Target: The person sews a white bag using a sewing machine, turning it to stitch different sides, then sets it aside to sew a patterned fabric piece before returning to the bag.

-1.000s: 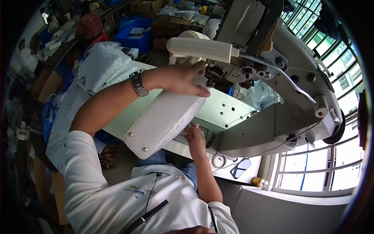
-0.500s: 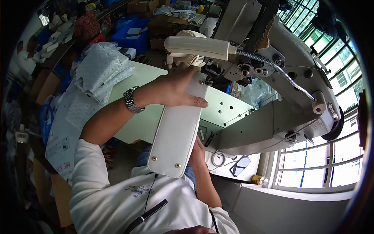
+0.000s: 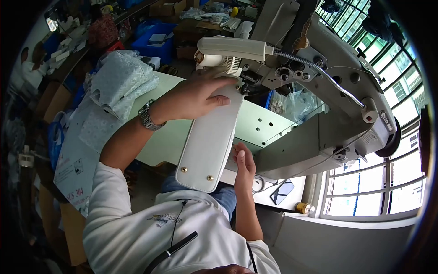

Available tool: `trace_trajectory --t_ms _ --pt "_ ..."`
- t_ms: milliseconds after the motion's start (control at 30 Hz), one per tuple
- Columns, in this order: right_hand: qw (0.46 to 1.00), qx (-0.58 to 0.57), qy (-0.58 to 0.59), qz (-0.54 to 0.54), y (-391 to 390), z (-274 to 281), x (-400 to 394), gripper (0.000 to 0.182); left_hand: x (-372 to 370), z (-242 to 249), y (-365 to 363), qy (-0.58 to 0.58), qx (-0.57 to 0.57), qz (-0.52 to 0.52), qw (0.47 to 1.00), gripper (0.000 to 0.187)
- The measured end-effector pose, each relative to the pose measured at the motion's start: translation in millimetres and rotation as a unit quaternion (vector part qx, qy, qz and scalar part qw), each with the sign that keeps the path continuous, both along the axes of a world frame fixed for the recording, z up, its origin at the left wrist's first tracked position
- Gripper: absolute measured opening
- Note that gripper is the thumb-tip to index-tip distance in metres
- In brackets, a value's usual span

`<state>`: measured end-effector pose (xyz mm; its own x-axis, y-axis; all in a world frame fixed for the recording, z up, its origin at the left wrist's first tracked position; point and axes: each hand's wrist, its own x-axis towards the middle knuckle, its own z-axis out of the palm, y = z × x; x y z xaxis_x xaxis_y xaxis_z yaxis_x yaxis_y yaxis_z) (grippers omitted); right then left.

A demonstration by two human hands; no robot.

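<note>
A long white leather-like piece [image 3: 207,141] with stitched edges and gold studs hangs slanted, its upper end beside the needle area of a sewing machine [image 3: 292,75]. Across its upper part lies my left hand [image 3: 194,96], holding it, thumb on the face and fingers toward the machine; a metal watch [image 3: 150,116] is on that wrist. My right hand [image 3: 245,162] is by the piece's right edge, lower down, fingers drawn together. Whatever is between those fingers is too small to make out.
A white lamp [image 3: 232,47] reaches over the work from the machine. Patterned wrapped material [image 3: 121,82] is at the left. A blue bin [image 3: 154,40] stands behind. At the right are a phone [image 3: 282,192], a gold spool [image 3: 302,208] and a barred window. People sit at the far left.
The white piece has moved slightly up, toward the machine. My left hand has shifted left and lower over it. My right hand has risen and come out from beside the piece.
</note>
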<state>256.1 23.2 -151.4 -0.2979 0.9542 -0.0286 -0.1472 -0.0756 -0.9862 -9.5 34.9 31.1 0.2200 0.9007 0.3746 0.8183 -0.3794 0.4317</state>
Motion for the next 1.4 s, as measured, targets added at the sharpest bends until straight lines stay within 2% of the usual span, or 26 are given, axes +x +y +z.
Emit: trace_trajectory --t_ms 33,100,133,167,233,400,467,500,567,633,700,767,800,833,867,900,967,1000,1033,1067,1100,1133,1167,1233,1300,1400 --pt "1.000 0.024 0.012 0.002 -1.5 24.2 6.1 0.048 4.5 7.6 -14.2 0.009 0.031 0.032 0.999 0.045" --pt "0.994 0.093 0.009 0.053 -0.9 55.9 14.9 0.045 8.6 15.5 -28.6 0.006 0.032 0.012 0.999 0.041" --pt "0.979 0.190 -0.021 0.066 3.2 70.4 14.6 0.038 10.4 17.8 -33.7 0.025 0.023 -0.036 0.999 0.036" --pt "0.980 0.190 -0.023 0.063 2.9 90.5 10.7 0.038 12.7 17.7 -37.3 0.044 0.016 -0.082 0.996 0.032" --pt "0.936 0.314 -0.145 0.064 -0.2 122.9 -2.0 0.029 22.8 14.0 -39.3 0.056 -0.003 -0.097 0.994 0.032" --pt "0.953 0.243 -0.172 0.062 11.2 126.3 -10.2 0.020 29.3 12.4 -32.9 0.091 -0.029 -0.121 0.988 0.027" --pt "0.993 0.057 0.024 0.100 16.9 125.2 -8.1 0.016 31.5 9.9 -29.2 0.092 -0.026 -0.121 0.988 0.022" --pt "0.984 0.045 0.097 0.142 20.1 126.4 -4.8 0.016 32.6 8.0 -27.7 0.092 -0.025 -0.121 0.988 0.022" --pt "0.980 0.021 0.141 0.136 16.5 131.1 -2.0 0.018 33.7 3.4 -24.4 0.079 0.023 -0.127 0.988 0.012" --pt "0.965 0.000 0.208 0.158 19.7 124.2 7.8 0.020 38.3 -6.6 -22.5 0.050 0.033 -0.118 0.991 0.012" --pt "0.971 0.012 0.210 0.116 21.2 115.6 14.6 0.020 35.4 -7.9 -23.8 0.024 0.044 -0.105 0.993 0.015" --pt "0.971 -0.010 0.220 0.095 29.0 95.1 26.7 0.020 24.9 -3.1 -28.3 -0.153 -0.026 -0.156 0.976 0.019" --pt "0.971 -0.029 0.224 0.081 30.8 82.3 31.5 0.020 16.3 1.4 -33.2 -0.150 -0.024 -0.146 0.978 0.019" --pt "0.978 -0.045 0.201 0.047 29.8 70.9 34.3 0.020 5.2 6.9 -40.3 -0.300 -0.087 -0.151 0.938 0.019" --pt "0.979 -0.069 0.189 0.041 29.8 52.8 37.6 0.020 -6.7 10.6 -46.5 -0.443 -0.143 -0.153 0.872 0.020" --pt "0.979 -0.093 0.177 0.034 29.7 33.2 40.9 0.020 -24.0 -5.7 -42.7 -0.526 -0.077 -0.194 0.825 0.026" --pt "0.981 -0.152 0.112 0.040 21.7 -4.3 41.0 0.022 -61.1 -20.0 -49.5 -0.626 -0.044 -0.170 0.760 0.024" --pt "0.978 -0.180 0.083 0.060 18.0 -25.9 42.2 0.023 -75.3 -32.0 -51.0 -0.662 -0.057 -0.095 0.741 0.021" --pt "0.976 -0.197 0.047 0.083 13.1 -45.8 42.7 0.034 -86.2 -48.6 -49.1 -0.663 -0.059 -0.092 0.741 0.021" --pt "0.973 -0.202 0.041 0.102 6.7 -56.1 37.3 0.041 -93.8 -67.4 -45.6 -0.467 0.003 0.123 0.875 0.021" --pt "0.971 -0.207 0.036 0.117 0.1 -63.0 31.5 0.048 -94.9 -78.7 -43.2 -0.220 0.062 0.320 0.919 0.022" --pt "0.964 -0.210 0.025 0.161 -1.6 -65.9 27.0 0.064 -80.1 -71.2 -51.3 -0.024 0.210 0.343 0.916 0.028" --pt "0.965 -0.211 0.029 0.151 -2.8 -66.8 22.5 0.064 -64.2 -60.2 -60.1 -0.024 0.208 0.333 0.920 0.028" --pt "0.965 -0.184 0.058 0.175 -11.5 -56.6 9.3 0.074 -13.3 -14.9 -86.9 -0.097 0.149 0.146 0.973 0.043" --pt "0.952 -0.188 0.098 0.221 -13.2 -54.2 4.1 0.079 33.3 13.4 -108.4 0.065 0.074 0.025 0.995 0.057" --pt "0.947 -0.177 0.128 0.234 -17.3 -54.8 3.3 0.075 59.8 -2.1 -109.4 0.145 -0.002 0.020 0.989 0.071"
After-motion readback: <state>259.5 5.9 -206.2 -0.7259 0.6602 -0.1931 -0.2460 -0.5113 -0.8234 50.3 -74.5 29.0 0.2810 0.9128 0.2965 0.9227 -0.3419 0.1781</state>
